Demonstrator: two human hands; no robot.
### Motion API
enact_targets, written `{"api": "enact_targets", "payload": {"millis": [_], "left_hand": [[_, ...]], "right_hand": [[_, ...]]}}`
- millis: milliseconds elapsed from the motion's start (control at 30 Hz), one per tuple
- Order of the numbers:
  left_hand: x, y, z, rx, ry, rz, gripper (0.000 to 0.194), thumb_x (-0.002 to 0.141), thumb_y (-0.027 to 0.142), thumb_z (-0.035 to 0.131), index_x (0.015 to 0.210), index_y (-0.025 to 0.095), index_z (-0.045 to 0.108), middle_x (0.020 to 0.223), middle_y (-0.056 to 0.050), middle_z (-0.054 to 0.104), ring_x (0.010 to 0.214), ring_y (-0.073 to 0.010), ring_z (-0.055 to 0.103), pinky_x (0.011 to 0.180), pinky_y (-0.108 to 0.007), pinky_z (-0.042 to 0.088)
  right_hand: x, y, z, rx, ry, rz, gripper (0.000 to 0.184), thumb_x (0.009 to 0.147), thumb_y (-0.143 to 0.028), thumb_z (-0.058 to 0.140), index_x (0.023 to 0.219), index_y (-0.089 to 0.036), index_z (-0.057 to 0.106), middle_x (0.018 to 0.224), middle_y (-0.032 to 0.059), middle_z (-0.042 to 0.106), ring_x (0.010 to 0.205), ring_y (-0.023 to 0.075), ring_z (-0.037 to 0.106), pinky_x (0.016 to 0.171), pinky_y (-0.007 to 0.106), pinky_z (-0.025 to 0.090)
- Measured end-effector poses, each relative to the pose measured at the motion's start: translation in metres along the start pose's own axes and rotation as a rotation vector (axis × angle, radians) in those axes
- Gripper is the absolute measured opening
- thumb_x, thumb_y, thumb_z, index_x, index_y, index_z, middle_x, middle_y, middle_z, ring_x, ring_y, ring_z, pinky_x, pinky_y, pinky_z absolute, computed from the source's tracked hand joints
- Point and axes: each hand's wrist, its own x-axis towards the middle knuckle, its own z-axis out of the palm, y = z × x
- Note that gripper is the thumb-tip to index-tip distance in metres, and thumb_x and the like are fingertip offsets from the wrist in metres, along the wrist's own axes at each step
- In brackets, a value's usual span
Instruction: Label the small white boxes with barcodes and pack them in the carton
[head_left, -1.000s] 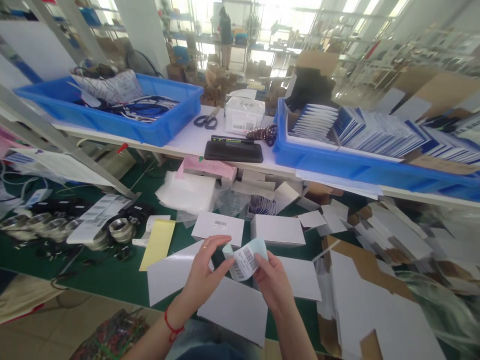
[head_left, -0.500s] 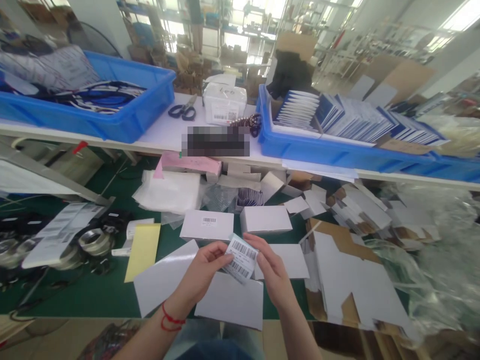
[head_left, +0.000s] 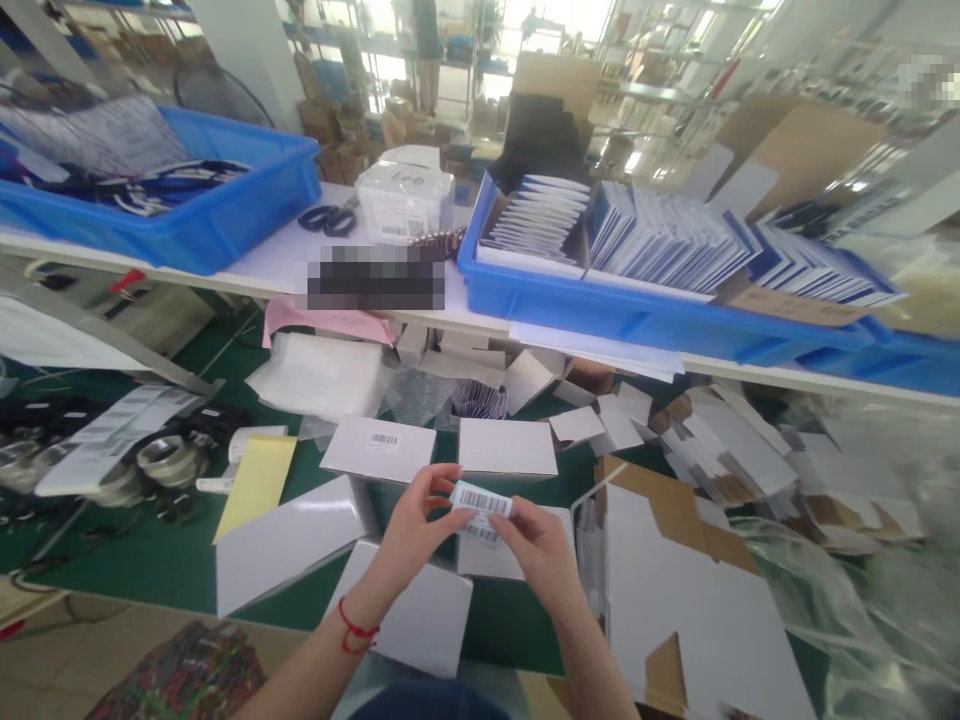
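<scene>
Both my hands hold a small strip of white barcode labels [head_left: 480,502] just above the green table. My left hand [head_left: 416,530], with a red string at the wrist, pinches the strip's left end. My right hand [head_left: 538,548] pinches its right end. Beneath them lie flat white cards [head_left: 289,540] and small white boxes. One white box [head_left: 377,449] bears a barcode sticker, and a plain white box [head_left: 507,447] sits beside it.
A raised white shelf carries a blue bin of cables [head_left: 202,215], scissors [head_left: 328,217], a clear box [head_left: 405,200] and a blue bin of booklets [head_left: 645,300]. Yellow paper [head_left: 257,483], metal rings [head_left: 161,462] at left; cardboard flats [head_left: 697,590] and plastic wrap at right.
The label strip has flattened out and dropped lower between my hands. The view has swung to the right, and the cards under my hands now lie further left.
</scene>
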Motion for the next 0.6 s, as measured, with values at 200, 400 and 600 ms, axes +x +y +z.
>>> {"api": "enact_targets", "payload": {"millis": [200,400,600], "left_hand": [[0.025,-0.024,0.054,-0.143,-0.01,-0.161,0.032,0.072,0.043,0.078,0.069,0.014,0.064,0.065,0.0,0.066,0.063,-0.0139,0.058,0.062,-0.024,0.045],[0.057,-0.049,0.09,-0.161,0.064,-0.195,0.036,0.068,0.047,0.079,0.073,0.014,0.066,0.068,-0.001,0.067,0.064,-0.0149,0.058,0.06,-0.025,0.046],[0.097,-0.069,0.107,-0.103,0.161,-0.18,0.038,0.067,0.05,0.076,0.068,0.014,0.066,0.065,-0.002,0.066,0.063,-0.0159,0.059,0.062,-0.027,0.049]], "right_hand": [[0.023,0.025,-0.041,0.305,-0.009,0.165,0.035,0.072,-0.041,0.08,0.1,-0.02,0.073,0.093,0.0055,0.074,0.083,0.0217,0.065,0.076,0.033,0.051],[0.052,0.064,-0.056,0.518,0.182,0.283,0.027,0.065,-0.041,0.084,0.075,-0.018,0.075,0.071,0.002,0.072,0.069,0.0169,0.062,0.068,0.028,0.049],[0.085,0.091,-0.059,0.609,0.236,0.381,0.04,0.06,-0.046,0.083,0.087,-0.017,0.077,0.077,0.0064,0.075,0.071,0.0237,0.068,0.065,0.035,0.054]]}}
